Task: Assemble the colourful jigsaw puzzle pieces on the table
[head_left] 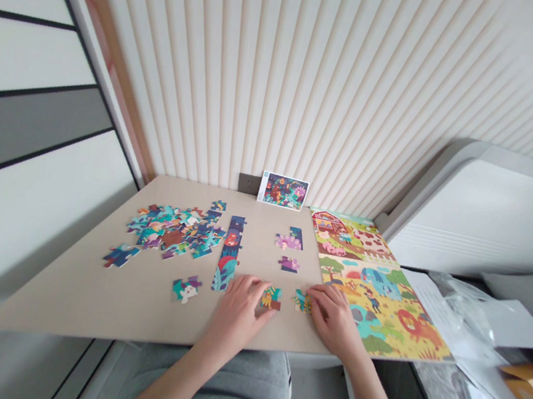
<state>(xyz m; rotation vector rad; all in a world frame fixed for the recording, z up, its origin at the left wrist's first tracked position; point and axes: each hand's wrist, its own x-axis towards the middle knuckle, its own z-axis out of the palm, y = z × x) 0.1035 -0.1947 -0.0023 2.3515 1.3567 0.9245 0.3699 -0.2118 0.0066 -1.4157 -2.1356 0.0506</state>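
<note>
Dial laid on the table (80,291), puzzle strip (229,254) at its centre, wall at twelve; left hand (243,297) lies at four o'clock, palm down, its thumb and forefinger apart at the edge of a yellow-leaf piece (272,298); cannot tell whether they pinch it; right hand (332,311) sits farther out, also near four, fingers bent over the side of a teal-and-yellow piece (301,301); thumb partly hidden, so grip cannot be told; the two pieces lie flat, near each other but apart; purple piece (289,264) at three; joined pink-and-blue pieces (289,240) at two; picture card (283,191) leans upright against the wall at one, partly before a dark socket (247,184); heap of loose pieces (175,232) between nine and ten, overlapping; blue-and-red cluster (120,256) at nine, beside the heap; white-animal piece (187,289) alone at eight; farm picture (354,237) and safari picture (381,305) toward three, edge to edge.
</note>
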